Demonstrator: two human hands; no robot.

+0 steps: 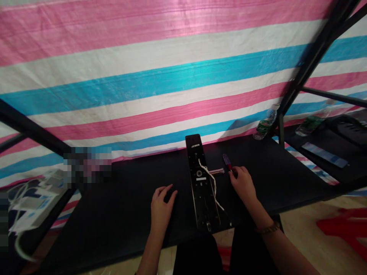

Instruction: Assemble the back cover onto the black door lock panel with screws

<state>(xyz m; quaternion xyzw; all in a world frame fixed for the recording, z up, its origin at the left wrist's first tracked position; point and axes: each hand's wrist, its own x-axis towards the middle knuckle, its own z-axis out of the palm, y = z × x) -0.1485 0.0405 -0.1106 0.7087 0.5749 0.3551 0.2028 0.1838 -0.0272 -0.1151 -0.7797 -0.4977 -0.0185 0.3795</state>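
A long black device point(200, 191), perhaps a lock panel, lies lengthwise on the black table. A white cable point(214, 185) runs along its face, and a thin bundle of wires point(217, 171) sticks out to its right. To the left of the device, my left hand point(162, 206) rests on the tabletop with fingers apart, holding nothing. On the other side, my right hand point(243, 184) has its thumb and fingers closed at the near end of a screwdriver point(227, 160) with a purple and red handle. The fingers hide part of the tool.
A plastic bottle point(266, 123) stands at the table's back right corner. Another bottle point(312, 120) and a blue-white packet point(325, 154) are on the right-hand table. White boxes and cables point(37, 206) sit at left. A striped sheet point(172, 84) hangs behind; red stools point(344, 229) stand lower right.
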